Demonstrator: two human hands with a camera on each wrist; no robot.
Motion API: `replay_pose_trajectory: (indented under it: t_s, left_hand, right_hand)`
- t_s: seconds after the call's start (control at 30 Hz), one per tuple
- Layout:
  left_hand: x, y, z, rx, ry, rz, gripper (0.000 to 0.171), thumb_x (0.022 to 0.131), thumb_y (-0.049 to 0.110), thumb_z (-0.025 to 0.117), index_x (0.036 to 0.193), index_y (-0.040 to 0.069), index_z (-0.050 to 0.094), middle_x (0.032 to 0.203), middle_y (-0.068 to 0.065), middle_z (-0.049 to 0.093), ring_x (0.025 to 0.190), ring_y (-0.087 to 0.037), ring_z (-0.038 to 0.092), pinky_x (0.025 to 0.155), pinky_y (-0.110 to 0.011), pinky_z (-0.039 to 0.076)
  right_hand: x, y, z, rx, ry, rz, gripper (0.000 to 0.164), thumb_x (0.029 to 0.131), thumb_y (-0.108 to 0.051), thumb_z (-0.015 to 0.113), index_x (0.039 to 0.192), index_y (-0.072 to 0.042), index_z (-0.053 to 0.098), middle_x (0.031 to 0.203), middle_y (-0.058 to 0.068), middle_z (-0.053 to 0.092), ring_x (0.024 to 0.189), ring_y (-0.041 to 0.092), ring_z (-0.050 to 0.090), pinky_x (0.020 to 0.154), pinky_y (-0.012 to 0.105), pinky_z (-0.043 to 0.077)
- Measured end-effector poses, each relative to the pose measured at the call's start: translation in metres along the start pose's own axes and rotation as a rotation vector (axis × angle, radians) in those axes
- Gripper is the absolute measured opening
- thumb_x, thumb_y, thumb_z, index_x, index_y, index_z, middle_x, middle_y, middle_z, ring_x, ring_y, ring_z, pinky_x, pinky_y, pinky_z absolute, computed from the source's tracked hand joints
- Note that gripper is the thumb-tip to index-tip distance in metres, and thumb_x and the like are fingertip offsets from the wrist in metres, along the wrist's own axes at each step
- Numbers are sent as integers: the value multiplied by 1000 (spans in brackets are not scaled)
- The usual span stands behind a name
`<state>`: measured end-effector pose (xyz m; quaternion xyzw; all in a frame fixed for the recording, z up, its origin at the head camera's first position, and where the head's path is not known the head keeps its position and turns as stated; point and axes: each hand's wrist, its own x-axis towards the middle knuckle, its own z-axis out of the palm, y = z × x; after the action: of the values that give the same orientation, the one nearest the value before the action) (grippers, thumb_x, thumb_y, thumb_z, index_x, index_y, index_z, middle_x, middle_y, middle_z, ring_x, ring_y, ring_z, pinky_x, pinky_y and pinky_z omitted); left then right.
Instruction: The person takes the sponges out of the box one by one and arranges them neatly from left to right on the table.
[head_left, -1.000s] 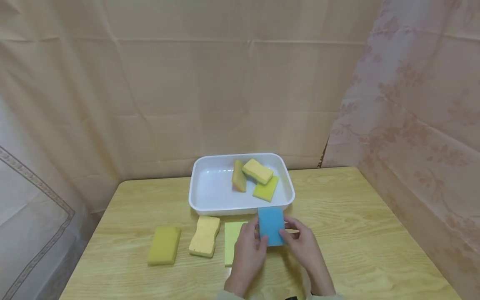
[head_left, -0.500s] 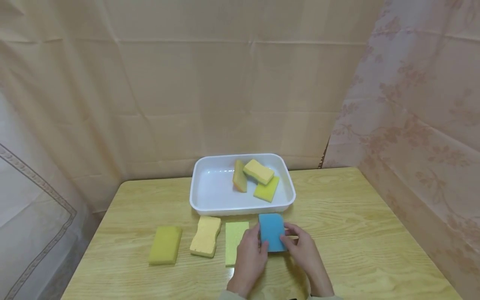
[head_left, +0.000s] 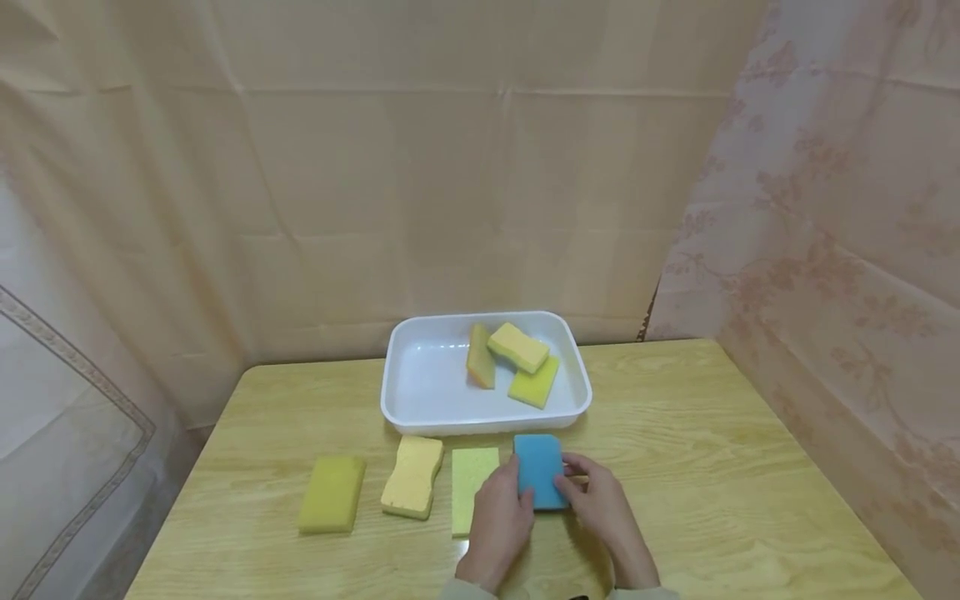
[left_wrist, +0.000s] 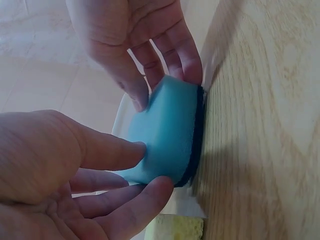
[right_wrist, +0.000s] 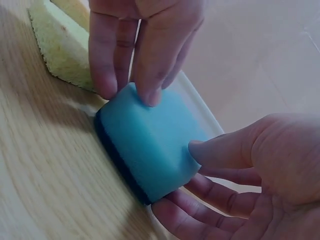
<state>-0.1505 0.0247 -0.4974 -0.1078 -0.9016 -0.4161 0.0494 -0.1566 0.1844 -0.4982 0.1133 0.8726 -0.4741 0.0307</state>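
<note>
Left hand [head_left: 498, 514] and right hand [head_left: 604, 502] each pinch the sponge [head_left: 537, 472] from its sides, fingers part-curled, thumbs on the blue foam; it sits just in front of the tray [head_left: 480, 427], whether touching the table [head_left: 720, 475] I cannot tell. Uneven thumb pressure could squash the foam and twist it loose; a leftward drift might nudge the green pad [head_left: 471, 475]
</note>
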Motion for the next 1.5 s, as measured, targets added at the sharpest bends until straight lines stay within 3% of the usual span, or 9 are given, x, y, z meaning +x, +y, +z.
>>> replay_pose_trajectory:
  t_s: [0.23,0.6,0.87,1.3,1.5]
  left_hand:
    - [2,-3,7,15,13,31,46,88,-2,72,130,-16,57,116,-27,68,108,-41,66,92,-51,54]
    - [4,-6,12,26,-4,25,43,89,-1,72,128,-15,59,115,-26,68,107,-41,67,92,-51,54]
    - [2,-6,15,39,-24,14,43,88,-1,73,127,-14,60,110,-26,69,104,-41,68,89,-52,55]
    - [-5,-10,6,64,52,47,43,86,-3,75,125,-13,61,107,-23,70,100,-39,68,87,-49,57]
    - [4,-13,0,5,-33,26,44,87,-2,73,127,-15,60,116,-28,68,108,-42,67,90,-52,56]
  right_hand:
    - [4,1,1,-40,-30,12,42,97,-10,67,136,3,59,115,14,69,99,28,69,81,41,59]
    - [7,4,3,-60,-35,38,42,97,-10,68,136,5,59,119,19,68,104,34,67,85,45,58]
    - [4,9,6,-82,-38,80,43,97,-11,68,136,3,59,118,18,69,101,30,67,85,45,57]
    - [3,6,15,-49,-22,-18,40,95,-7,69,132,6,61,113,17,71,98,28,68,84,44,58]
    - [3,3,8,-74,-56,-36,43,97,-13,69,135,4,59,117,16,69,103,31,68,86,45,58]
